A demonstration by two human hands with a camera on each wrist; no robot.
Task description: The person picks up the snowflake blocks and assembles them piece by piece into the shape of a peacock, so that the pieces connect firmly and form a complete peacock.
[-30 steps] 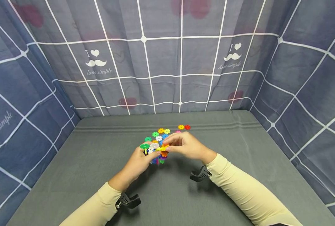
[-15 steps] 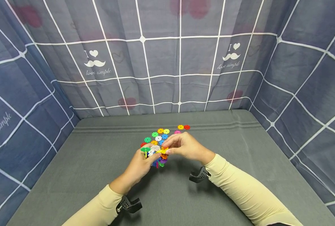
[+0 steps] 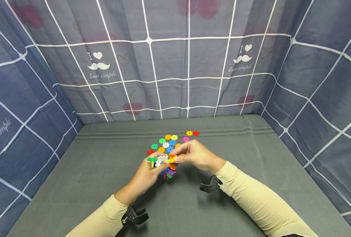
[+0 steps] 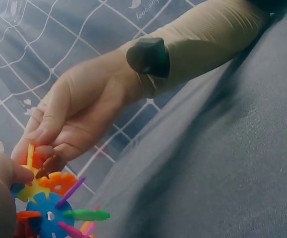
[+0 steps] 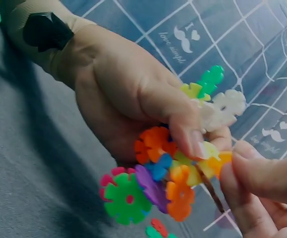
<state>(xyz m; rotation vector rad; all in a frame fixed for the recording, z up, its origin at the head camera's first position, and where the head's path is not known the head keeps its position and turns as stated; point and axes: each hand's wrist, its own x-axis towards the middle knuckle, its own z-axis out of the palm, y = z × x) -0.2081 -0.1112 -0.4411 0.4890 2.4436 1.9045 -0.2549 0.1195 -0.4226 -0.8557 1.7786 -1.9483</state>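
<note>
Flower cluster between two hands
The left hand (image 3: 144,171) grips a spiky cluster (image 5: 152,188) of bright notched discs; the right hand (image 3: 197,156) pinches an orange disc (image 5: 223,161) beside it. Beyond the hands, loose discs (image 3: 172,143) lie flat.

The little flower pieces (image 5: 128,199) look like hard plastic, smooth and a bit shiny. The grey surface (image 3: 104,158) looks like cloth, not shiny, and a tiny bit rough. The big checked sheet (image 3: 171,59) is cloth too, dull, with soft folds. The sleeves (image 3: 249,194) look like thin, wrinkly cloth. The black wrist parts (image 3: 135,215) look like hard, dull plastic.
</note>
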